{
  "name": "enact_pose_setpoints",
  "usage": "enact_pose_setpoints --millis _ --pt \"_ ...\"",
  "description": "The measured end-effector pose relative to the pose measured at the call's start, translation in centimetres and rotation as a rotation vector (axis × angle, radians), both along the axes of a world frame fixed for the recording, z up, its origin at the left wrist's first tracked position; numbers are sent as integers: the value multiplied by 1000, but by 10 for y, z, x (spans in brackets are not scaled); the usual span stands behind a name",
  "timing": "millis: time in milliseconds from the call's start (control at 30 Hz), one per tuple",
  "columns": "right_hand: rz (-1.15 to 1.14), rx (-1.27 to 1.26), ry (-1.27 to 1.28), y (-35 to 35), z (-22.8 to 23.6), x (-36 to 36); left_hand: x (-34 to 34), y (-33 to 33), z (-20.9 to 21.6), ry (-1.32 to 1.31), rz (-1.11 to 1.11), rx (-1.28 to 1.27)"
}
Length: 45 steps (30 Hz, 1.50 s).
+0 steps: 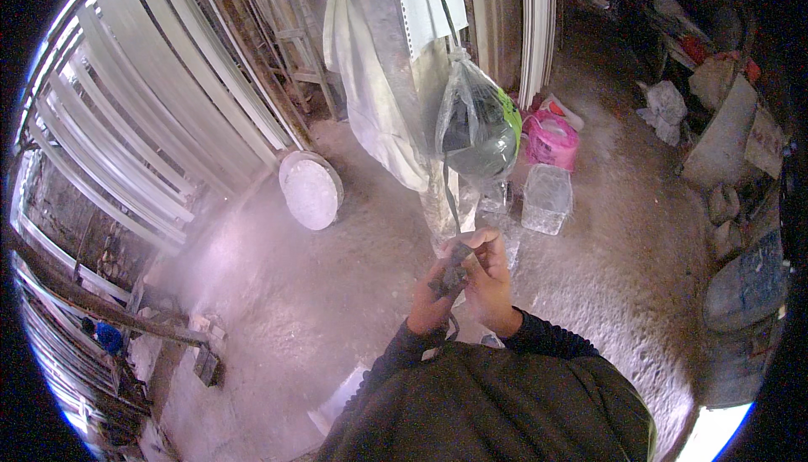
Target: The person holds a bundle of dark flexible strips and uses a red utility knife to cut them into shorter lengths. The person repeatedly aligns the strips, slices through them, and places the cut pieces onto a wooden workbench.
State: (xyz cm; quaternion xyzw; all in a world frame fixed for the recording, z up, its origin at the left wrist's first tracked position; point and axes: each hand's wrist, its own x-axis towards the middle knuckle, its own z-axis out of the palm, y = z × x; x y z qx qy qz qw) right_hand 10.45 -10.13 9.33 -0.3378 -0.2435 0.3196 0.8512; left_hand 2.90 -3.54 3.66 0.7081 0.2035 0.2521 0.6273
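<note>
My left hand (427, 309) and my right hand (492, 292) meet in front of my body, fingers closed around a dark crumpled piece (453, 272), perhaps cloth or a bunched strap. A thin dark strap (449, 193) comes down from above to my hands, and a length of it shows below them. Right fingertips and thumb pinch at the piece's upper end; the left hand wraps its lower part. Just beyond hangs a knotted clear plastic bag (478, 121) with dark contents and a green-yellow patch.
A pale cloth (370, 100) hangs beside a post with a spiral-bound paper sheet (429, 7). A round white-topped basin (310, 191), a pink bag (551, 140) and a clear plastic container (547, 199) stand on the dusty floor. Long white strips (143, 66) lean at left; clutter lines the right.
</note>
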Motion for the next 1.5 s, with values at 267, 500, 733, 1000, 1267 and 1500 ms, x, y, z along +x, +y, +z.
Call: enact_pose_setpoints --millis 267,500,733,1000,1267,1500 --pt "-472 -187 -896 4 -19 20 -9 15 -12 -74 28 -16" --pt "-406 -198 -1040 -8 2 34 -12 13 7 60 57 301" --pt "-85 -83 -636 -3 -18 31 -14 13 0 10 48 341" --pt "244 -75 -920 -11 -8 47 -10 15 -43 -283 215 -337" --pt "-130 -690 -1904 45 -42 87 -18 46 -76 -209 -22 312" --pt "-540 -599 -1718 55 10 135 -34 18 -61 -223 -97 53"
